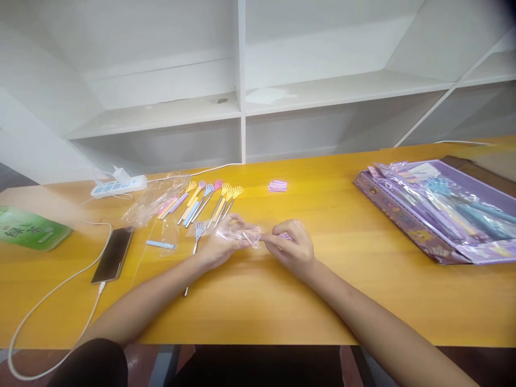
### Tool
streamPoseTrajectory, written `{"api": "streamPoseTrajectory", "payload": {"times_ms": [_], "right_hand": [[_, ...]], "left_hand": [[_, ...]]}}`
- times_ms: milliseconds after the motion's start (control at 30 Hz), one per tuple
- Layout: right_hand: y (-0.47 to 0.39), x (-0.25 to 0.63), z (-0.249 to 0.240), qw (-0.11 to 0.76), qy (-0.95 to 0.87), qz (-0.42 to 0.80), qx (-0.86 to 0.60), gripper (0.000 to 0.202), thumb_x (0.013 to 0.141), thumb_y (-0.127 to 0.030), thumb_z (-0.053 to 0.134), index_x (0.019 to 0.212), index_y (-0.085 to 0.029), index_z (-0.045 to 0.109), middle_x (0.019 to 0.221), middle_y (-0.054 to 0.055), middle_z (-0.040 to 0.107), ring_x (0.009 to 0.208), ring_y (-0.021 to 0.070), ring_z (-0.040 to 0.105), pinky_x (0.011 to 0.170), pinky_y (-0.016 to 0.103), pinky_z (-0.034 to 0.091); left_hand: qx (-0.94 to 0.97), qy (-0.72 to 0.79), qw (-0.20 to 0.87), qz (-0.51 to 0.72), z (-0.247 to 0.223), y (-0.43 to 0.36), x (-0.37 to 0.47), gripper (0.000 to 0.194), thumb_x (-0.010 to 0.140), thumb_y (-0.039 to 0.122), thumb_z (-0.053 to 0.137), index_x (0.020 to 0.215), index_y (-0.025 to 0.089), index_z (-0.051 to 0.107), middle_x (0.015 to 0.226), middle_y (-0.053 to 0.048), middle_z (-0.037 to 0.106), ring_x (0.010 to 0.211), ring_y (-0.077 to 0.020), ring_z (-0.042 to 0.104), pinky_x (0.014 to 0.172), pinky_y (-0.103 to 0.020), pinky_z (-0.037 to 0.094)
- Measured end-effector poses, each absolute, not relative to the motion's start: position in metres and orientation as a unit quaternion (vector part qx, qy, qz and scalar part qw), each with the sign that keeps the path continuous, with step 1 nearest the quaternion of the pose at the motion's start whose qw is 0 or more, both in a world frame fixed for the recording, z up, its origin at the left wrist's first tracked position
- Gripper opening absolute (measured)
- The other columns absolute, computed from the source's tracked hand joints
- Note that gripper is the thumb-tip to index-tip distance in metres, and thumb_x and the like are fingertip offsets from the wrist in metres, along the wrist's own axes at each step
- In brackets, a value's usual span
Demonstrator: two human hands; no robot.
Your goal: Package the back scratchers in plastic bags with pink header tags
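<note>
My left hand (223,244) is closed on a small clear plastic bag (250,236) above the table. My right hand (293,248) meets the bag's right end, its fingers pinched at the edge. A bit of a purple patterned card (285,235) shows among the right hand's fingers; most of it is hidden. Beside my left wrist lies a blue back scratcher (199,231) with a metal rod, partly behind the forearm. Farther back, several back scratchers (208,191) with yellow, purple, blue and pink claw heads lie in a row. A small stack of pink-purple cards (278,186) sits beyond my hands.
Crumpled clear bags (147,207) and a loose blue handle sleeve (160,244) lie on the left. A phone (113,255) with a white cable, a power strip (120,186) and a green bottle (34,228) are farther left. An open box (407,220) of bagged items stands right.
</note>
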State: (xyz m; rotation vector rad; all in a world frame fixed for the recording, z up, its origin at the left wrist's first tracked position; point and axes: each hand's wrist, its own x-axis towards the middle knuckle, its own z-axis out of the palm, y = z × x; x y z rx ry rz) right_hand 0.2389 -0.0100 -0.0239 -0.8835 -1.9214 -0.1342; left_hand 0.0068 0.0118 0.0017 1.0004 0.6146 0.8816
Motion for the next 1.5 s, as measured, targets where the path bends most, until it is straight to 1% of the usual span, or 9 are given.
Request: {"api": "streamPoseTrajectory", "payload": {"times_ms": [200,367,533,700,833,1000,1100,1233,1500], "right_hand": [[-0.01,0.241,-0.024,0.461,-0.819,-0.077,-0.332,0.045,0.096,-0.018,0.064,0.133,-0.043,0.069,0.091,0.004,0.063,0.081,0.0193,0.056,0.078,0.037,0.043],[-0.013,0.237,-0.022,0.403,-0.848,-0.055,-0.34,0.036,0.098,-0.026,0.067,0.131,-0.038,0.071,0.116,0.01,0.06,0.104,0.0256,0.056,0.09,0.043,0.044],[-0.013,0.237,-0.019,0.378,-0.856,0.014,-0.352,0.045,0.105,-0.019,0.052,0.142,-0.041,0.062,0.111,0.008,0.056,0.104,0.0226,0.055,0.093,0.042,0.046],[-0.01,0.242,-0.014,0.387,-0.853,0.045,-0.347,0.049,0.106,-0.017,0.049,0.149,-0.04,0.057,0.118,0.009,0.053,0.111,0.0241,0.055,0.094,0.043,0.045],[-0.005,0.242,-0.021,0.382,-0.852,0.015,-0.357,0.062,0.106,-0.013,0.049,0.158,-0.046,0.044,0.12,0.009,0.052,0.112,0.024,0.054,0.095,0.045,0.043],[-0.004,0.24,-0.026,0.387,-0.842,0.011,-0.376,0.07,0.103,-0.014,0.053,0.165,-0.041,0.033,0.114,0.009,0.051,0.107,0.025,0.053,0.093,0.045,0.044],[-0.007,0.239,-0.021,0.412,-0.828,0.006,-0.381,0.073,0.099,-0.019,0.061,0.165,-0.035,0.035,0.107,0.009,0.052,0.099,0.0252,0.054,0.086,0.043,0.044],[-0.01,0.237,-0.018,0.463,-0.807,-0.045,-0.364,0.071,0.095,-0.017,0.068,0.159,-0.038,0.047,0.105,0.007,0.061,0.093,0.0235,0.057,0.084,0.042,0.041],[-0.009,0.24,-0.017,0.482,-0.816,-0.047,-0.316,0.07,0.091,-0.007,0.068,0.152,-0.039,0.056,0.122,0.003,0.078,0.11,0.0287,0.063,0.094,0.047,0.045]], "left_hand": [[0.44,0.282,0.754,0.399,0.005,0.01,0.008,0.054,0.07,0.027,0.096,0.107,0.023,0.057,0.095,-0.003,0.076,0.083,-0.0157,0.074,0.084,-0.03,0.054],[0.464,0.265,0.746,0.397,0.005,0.01,0.009,0.049,0.069,0.028,0.096,0.106,0.022,0.064,0.112,-0.007,0.074,0.093,-0.0184,0.074,0.085,-0.032,0.056],[0.516,0.269,0.722,0.375,0.007,0.021,-0.003,0.06,0.066,0.031,0.098,0.118,0.024,0.069,0.121,-0.009,0.071,0.092,-0.0201,0.073,0.083,-0.032,0.056],[0.52,0.291,0.671,0.441,0.011,0.035,-0.014,0.054,0.068,0.03,0.097,0.116,0.025,0.073,0.123,-0.007,0.069,0.077,-0.011,0.066,0.076,-0.027,0.053],[0.484,0.265,0.701,0.451,0.012,0.036,-0.016,0.061,0.073,0.045,0.093,0.125,0.024,0.072,0.128,-0.01,0.068,0.09,-0.0153,0.068,0.084,-0.03,0.055],[0.479,0.275,0.688,0.471,0.012,0.036,-0.016,0.055,0.076,0.042,0.092,0.123,0.021,0.073,0.123,-0.012,0.072,0.108,-0.0212,0.069,0.101,-0.036,0.052],[0.458,0.284,0.687,0.487,0.012,0.037,-0.016,0.051,0.079,0.038,0.09,0.123,0.02,0.072,0.123,-0.013,0.074,0.114,-0.0236,0.069,0.106,-0.039,0.05],[0.431,0.269,0.705,0.495,0.012,0.035,-0.013,0.049,0.08,0.036,0.09,0.122,0.02,0.071,0.122,-0.012,0.075,0.115,-0.0225,0.069,0.106,-0.038,0.051],[0.395,0.255,0.728,0.498,0.009,0.03,-0.007,0.046,0.081,0.035,0.09,0.12,0.021,0.071,0.125,-0.01,0.075,0.113,-0.0215,0.071,0.105,-0.039,0.053]]}}
